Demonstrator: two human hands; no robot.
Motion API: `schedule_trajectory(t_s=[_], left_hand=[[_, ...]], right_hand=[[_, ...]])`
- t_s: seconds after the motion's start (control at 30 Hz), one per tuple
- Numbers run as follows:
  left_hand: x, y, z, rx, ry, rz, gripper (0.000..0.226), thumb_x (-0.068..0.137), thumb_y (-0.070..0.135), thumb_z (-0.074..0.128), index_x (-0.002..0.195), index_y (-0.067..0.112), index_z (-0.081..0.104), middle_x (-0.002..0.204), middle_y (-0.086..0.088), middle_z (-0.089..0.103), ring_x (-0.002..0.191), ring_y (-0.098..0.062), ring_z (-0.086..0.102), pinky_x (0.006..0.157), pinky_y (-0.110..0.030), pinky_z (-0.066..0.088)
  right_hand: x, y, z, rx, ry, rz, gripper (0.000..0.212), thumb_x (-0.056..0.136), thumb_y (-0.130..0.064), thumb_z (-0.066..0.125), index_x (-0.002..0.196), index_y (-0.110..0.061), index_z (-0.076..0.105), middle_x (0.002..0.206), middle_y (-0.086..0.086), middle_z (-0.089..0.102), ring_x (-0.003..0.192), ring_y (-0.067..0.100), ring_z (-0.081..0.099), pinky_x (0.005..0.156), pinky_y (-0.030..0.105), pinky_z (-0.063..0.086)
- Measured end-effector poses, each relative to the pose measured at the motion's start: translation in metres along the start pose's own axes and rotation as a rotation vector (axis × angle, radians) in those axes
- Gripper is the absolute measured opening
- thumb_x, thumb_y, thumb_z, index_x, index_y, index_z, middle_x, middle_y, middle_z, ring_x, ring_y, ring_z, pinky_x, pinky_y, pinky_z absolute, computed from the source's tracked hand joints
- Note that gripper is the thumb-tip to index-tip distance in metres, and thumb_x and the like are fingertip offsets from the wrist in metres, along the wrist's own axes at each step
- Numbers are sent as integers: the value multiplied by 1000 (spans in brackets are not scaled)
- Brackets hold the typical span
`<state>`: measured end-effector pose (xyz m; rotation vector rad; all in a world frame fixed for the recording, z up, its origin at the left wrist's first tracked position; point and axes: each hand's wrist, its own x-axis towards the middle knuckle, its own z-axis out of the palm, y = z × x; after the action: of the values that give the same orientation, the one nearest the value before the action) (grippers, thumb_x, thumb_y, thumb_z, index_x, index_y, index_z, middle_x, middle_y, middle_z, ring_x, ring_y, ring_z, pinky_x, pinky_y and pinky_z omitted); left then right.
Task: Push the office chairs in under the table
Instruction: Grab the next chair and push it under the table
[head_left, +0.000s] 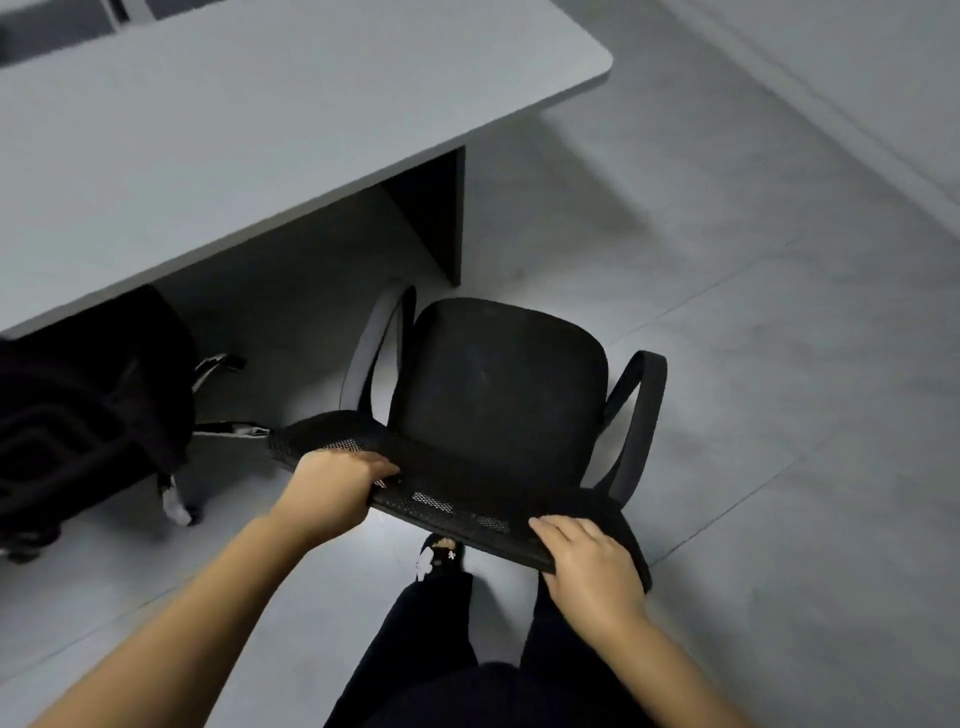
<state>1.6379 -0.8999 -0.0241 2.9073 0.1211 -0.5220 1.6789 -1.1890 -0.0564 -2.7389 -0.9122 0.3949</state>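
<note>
Both grips clamp the mesh backrest (457, 499) top edge: left hand (332, 486) curled over it at one end, right hand (587, 564) wrapped on the other. Black office chair (498, 384) stands on the floor just outside the desk (218, 135), seat near the desk's end panel. Second chair (88, 405) sits partly under the desk.

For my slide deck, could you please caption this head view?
Both hands, left hand and right hand, grip the mesh backrest of an office chair facing the grey table.
</note>
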Motion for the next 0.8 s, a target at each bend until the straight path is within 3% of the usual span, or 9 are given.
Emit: schedule_trajectory(t_s=[0.1, 0.23, 0.27, 0.33, 0.43, 0.67, 0.8], left_hand=[[-6, 25, 9, -39, 49, -83, 53, 70, 3, 55, 112, 33, 66, 119, 15, 67, 111, -10, 62, 79, -28, 54], [-15, 77, 25, -111, 8, -174, 44, 46, 12, 80, 85, 34, 75, 85, 14, 77, 72, -12, 73, 47, -23, 55], [-16, 89, 28, -95, 1, -207, 47, 41, 15, 84, 82, 35, 75, 82, 15, 77, 69, -10, 73, 45, -20, 52], [-13, 113, 30, -122, 25, -283, 48, 58, 12, 78, 97, 38, 72, 101, 14, 74, 89, -8, 71, 59, -20, 54], [-4, 133, 33, -124, 49, -353, 49, 87, 9, 47, 128, 36, 52, 136, 13, 55, 124, -10, 51, 88, -26, 47], [10, 127, 20, -155, 45, -470, 47, 90, 18, 45, 132, 40, 45, 141, 16, 48, 125, -12, 50, 91, -26, 43], [19, 114, 13, -191, 31, -517, 43, 87, 23, 50, 127, 39, 51, 133, 13, 58, 118, -16, 56, 87, -27, 45]], right_hand=[[1, 31, -7, 0, -12, -117, 65, 28, -18, 92, 90, -26, 74, 84, -12, 75, 71, 9, 70, 54, 21, 57], [12, 86, -27, 25, -56, -256, 60, 30, -14, 93, 87, -27, 75, 81, -11, 76, 71, 7, 71, 55, 18, 56], [18, 98, -34, 18, -64, -289, 60, 31, -14, 92, 86, -27, 75, 80, -11, 75, 71, 7, 71, 55, 18, 55], [30, 118, -45, -12, -97, -339, 61, 32, -10, 91, 87, -28, 74, 80, -12, 75, 71, 6, 71, 55, 17, 54], [52, 137, -58, -39, -139, -386, 63, 34, -9, 90, 90, -32, 73, 81, -13, 75, 70, 5, 70, 54, 15, 54], [109, 131, -78, -134, -147, -531, 57, 37, -17, 89, 88, -35, 72, 75, -16, 74, 58, 4, 67, 44, 16, 50], [139, 120, -85, -189, -141, -586, 52, 40, -18, 87, 85, -36, 71, 70, -16, 73, 52, 5, 65, 40, 16, 48]])
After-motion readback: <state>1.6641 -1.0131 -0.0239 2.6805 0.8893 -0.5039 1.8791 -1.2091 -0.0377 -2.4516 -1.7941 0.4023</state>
